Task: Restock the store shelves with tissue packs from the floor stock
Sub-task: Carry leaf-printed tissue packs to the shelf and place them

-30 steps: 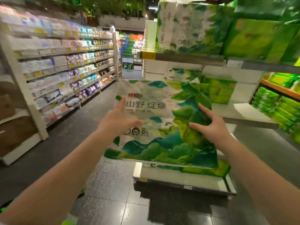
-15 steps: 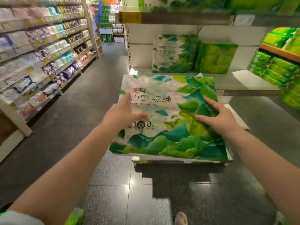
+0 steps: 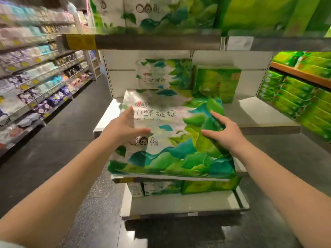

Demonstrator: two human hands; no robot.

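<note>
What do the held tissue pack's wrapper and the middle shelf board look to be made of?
Tissue pack: thin glossy plastic film, likely; it shows sheen and creases under the right hand. The left hand holds its other side. Middle shelf: looks like painted sheet metal, pale and smooth with a thin folded front edge; not certain.

floor [image 3: 59, 158]: dark polished tiles
left aisle shelving [image 3: 35, 83]: stocked, blurred
wooden shelf [image 3: 300, 74]: right side

Dark speckled floor tiles [image 3: 59, 158]; left aisle racks [image 3: 35, 83] of blurred pastel packets with yellow price tags [image 3: 24, 86]; wooden-edged side rack [image 3: 300, 76] at right.
</note>
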